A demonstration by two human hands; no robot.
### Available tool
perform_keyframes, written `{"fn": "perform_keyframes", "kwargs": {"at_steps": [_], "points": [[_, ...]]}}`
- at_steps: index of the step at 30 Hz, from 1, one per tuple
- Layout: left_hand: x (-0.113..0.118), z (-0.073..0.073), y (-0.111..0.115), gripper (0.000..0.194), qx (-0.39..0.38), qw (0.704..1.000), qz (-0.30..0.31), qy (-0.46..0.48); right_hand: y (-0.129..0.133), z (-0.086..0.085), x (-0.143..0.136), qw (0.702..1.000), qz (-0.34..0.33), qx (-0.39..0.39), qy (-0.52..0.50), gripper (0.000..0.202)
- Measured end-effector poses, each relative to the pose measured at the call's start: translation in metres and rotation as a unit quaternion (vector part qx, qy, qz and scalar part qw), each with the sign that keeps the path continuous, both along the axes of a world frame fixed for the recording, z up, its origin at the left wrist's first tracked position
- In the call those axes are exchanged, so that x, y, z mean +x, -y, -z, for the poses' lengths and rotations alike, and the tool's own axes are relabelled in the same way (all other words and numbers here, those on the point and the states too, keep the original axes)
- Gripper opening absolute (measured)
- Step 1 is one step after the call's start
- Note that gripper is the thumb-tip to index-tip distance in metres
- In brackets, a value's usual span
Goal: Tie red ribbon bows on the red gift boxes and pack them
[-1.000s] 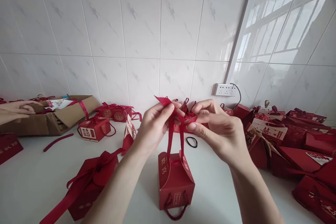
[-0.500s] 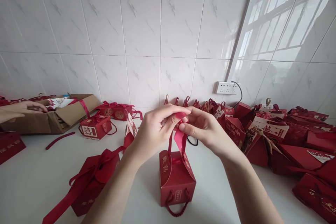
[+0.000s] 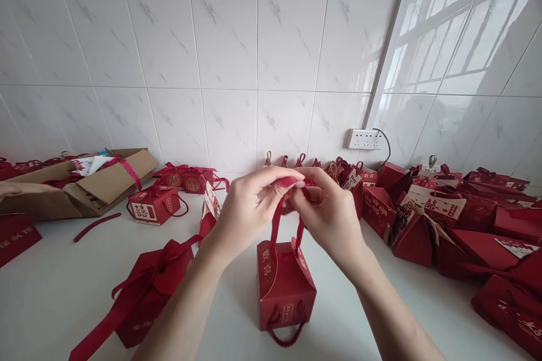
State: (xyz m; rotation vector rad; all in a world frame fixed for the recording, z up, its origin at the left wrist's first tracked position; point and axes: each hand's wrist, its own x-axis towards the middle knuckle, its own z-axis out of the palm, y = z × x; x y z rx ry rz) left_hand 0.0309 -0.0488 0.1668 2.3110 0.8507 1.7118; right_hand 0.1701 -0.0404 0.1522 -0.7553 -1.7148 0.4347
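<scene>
A small red box (image 3: 285, 287) with gold characters and a twisted cord handle stands on the white table in front of me. Red ribbon (image 3: 276, 225) rises from its top into my fingers. My left hand (image 3: 256, 194) pinches the ribbon between thumb and fingers above the box. My right hand (image 3: 328, 211) is closed on the same ribbon, its fingertips touching those of the left. The ribbon's crossing is partly hidden by the fingers.
A red box with long ribbon (image 3: 148, 293) lies left of my left forearm. Farther back are a double-happiness box (image 3: 154, 204) and an open cardboard carton (image 3: 108, 183), with another person's arm (image 3: 21, 189) over it. Many red boxes (image 3: 423, 231) crowd the right; a power strip (image 3: 364, 139) is on the wall.
My right hand has turned, its thumb now tucked in at the ribbon, and the hanging ribbon end no longer shows. At the left, the other person's hand has moved down and left.
</scene>
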Motion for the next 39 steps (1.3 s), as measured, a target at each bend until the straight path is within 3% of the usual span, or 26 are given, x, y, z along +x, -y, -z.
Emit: {"fn": "perform_keyframes", "kwargs": {"at_steps": [3,9,15,20,23,26,28,32,36,38,39], "points": [[-0.001,0.000,0.000,0.017,-0.002,1.000,-0.012,0.014,-0.001,0.000,0.002,0.999,-0.021,-0.007,-0.039,0.014],[-0.004,-0.002,0.001,0.018,0.002,0.999,-0.032,0.030,-0.009,-0.002,0.013,0.964,-0.190,-0.118,-0.141,0.023],[0.001,-0.002,-0.003,0.019,-0.006,0.997,-0.030,0.066,-0.019,0.000,0.007,0.923,-0.143,-0.156,-0.323,0.023],[-0.002,0.018,-0.010,0.025,-0.055,0.978,-0.138,0.149,-0.026,0.005,0.007,0.864,-0.106,-0.173,-0.460,0.037],[-0.015,0.038,-0.006,0.024,-0.086,0.960,-0.221,0.147,-0.031,0.021,0.023,0.844,-0.077,-0.203,-0.491,0.036],[-0.035,0.055,0.003,0.025,-0.115,0.938,-0.318,0.079,-0.035,0.046,0.052,0.850,-0.036,-0.210,-0.482,0.032],[-0.046,0.063,0.010,0.027,-0.134,0.911,-0.390,-0.013,-0.034,0.063,0.074,0.872,-0.010,-0.210,-0.442,0.029],[-0.061,0.072,0.025,0.034,-0.195,0.822,-0.489,-0.219,-0.023,0.092,0.111,0.917,0.010,-0.221,-0.332,0.022],[-0.071,0.081,0.040,0.038,-0.270,0.758,-0.492,-0.333,-0.006,0.112,0.132,0.930,0.041,-0.246,-0.271,0.021],[-0.070,0.086,0.045,0.038,-0.279,0.764,-0.468,-0.345,-0.001,0.117,0.136,0.936,0.067,-0.259,-0.227,0.020],[-0.067,0.089,0.046,0.038,-0.259,0.785,-0.454,-0.332,0.001,0.118,0.134,0.939,0.080,-0.264,-0.205,0.019]]}}
